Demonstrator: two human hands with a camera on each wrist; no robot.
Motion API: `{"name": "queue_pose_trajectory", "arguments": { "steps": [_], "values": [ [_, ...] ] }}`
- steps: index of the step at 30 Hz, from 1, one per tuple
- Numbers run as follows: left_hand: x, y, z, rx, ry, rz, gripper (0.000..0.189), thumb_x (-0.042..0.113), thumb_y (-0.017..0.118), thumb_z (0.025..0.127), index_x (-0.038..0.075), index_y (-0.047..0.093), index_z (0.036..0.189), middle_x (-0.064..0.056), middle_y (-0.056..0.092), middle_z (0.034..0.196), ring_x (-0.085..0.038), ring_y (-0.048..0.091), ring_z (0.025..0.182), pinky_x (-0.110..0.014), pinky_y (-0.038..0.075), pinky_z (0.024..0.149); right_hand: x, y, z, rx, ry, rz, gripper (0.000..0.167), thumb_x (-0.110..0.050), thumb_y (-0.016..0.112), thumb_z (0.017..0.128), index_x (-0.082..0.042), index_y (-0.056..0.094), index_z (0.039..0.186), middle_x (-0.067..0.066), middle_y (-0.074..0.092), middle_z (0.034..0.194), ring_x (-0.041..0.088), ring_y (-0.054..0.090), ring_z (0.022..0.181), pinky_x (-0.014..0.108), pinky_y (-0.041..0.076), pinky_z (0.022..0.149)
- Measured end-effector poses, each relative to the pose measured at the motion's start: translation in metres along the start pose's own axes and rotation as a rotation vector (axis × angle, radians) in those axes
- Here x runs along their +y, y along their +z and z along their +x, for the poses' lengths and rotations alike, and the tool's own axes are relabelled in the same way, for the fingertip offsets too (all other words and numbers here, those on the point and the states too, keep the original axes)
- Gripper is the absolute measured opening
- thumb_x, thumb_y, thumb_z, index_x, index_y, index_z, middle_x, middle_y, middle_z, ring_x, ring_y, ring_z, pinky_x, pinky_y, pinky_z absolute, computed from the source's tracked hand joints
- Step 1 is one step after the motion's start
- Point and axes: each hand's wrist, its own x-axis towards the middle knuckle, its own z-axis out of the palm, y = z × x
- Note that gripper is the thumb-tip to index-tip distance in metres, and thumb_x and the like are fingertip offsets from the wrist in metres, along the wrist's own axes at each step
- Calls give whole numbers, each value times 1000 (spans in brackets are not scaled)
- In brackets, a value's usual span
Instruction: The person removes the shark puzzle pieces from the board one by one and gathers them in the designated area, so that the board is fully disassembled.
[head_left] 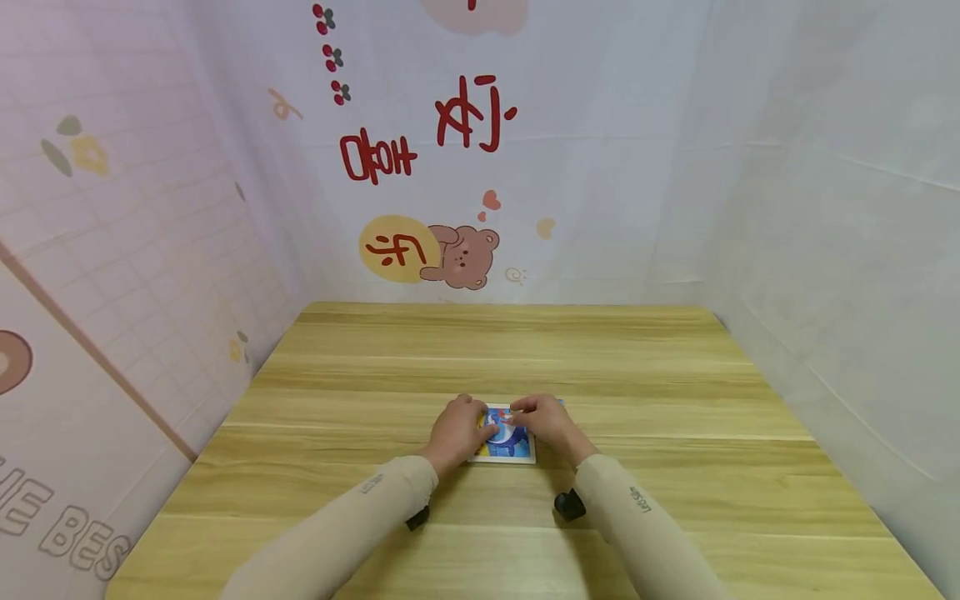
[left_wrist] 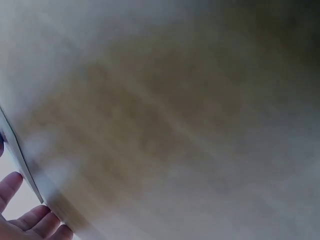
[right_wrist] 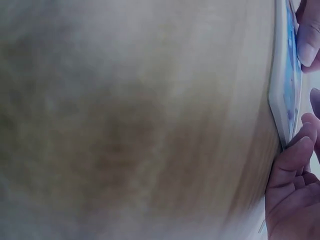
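Observation:
A small picture board (head_left: 504, 448) with a pale frame and a blue sea-animal print lies on the wooden table in the head view. My left hand (head_left: 456, 433) rests at its left side, thumb over the print and the other fingers along the edge. In the left wrist view those fingers (left_wrist: 34, 218) are loosely bent beside the board's edge (left_wrist: 21, 160). At the upper right of the print, my right hand (head_left: 551, 421) pinches a small white and red piece (head_left: 507, 417), mostly hidden by thumb and forefinger. Its other fingers (right_wrist: 295, 155) curl near the board's corner.
A bit of blue (head_left: 561, 402) shows just behind the right hand. The wooden table (head_left: 495, 350) reaches back to a white printed cloth wall (head_left: 600, 208), with cloth on both sides too. Dark wrist cameras (head_left: 570, 505) hang under the sleeves.

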Motion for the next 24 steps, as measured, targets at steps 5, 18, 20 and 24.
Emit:
{"name": "queue_pose_trajectory", "arguments": {
  "steps": [5, 18, 20, 24],
  "values": [
    [-1, 3, 2, 4, 6, 33, 34, 28, 73, 92, 1, 70, 112, -14, 61, 109, -30, 60, 99, -46, 52, 85, 1, 3, 0, 9, -4, -45, 26, -11, 72, 89, -2, 73, 113, 11, 70, 113, 24, 61, 106, 44, 48, 95],
    [0, 3, 1, 1, -5, 24, 34, 29, 74, 91, 2, 72, 112, -13, 61, 108, -29, 60, 98, -45, 53, 82, -1, 1, 3, -53, -13, -41, 31, -7, 70, 89, 0, 71, 119, 15, 66, 123, 29, 58, 116, 48, 44, 100],
    [0, 2, 1, -2, -9, 27, 34, 29, 73, 92, 3, 72, 112, -12, 61, 107, -28, 60, 98, -45, 53, 81, -1, 2, 3, -49, -3, -27, 31, -7, 70, 89, -1, 71, 120, 14, 65, 124, 28, 58, 114, 47, 44, 100],
    [1, 1, 2, -11, -15, 28, 35, 30, 73, 92, 2, 72, 113, -12, 61, 107, -28, 60, 99, -44, 53, 82, -1, 3, 2, -37, 16, -7, 32, -8, 70, 89, -3, 71, 121, 12, 66, 117, 23, 58, 101, 43, 47, 93]
  ]
}}
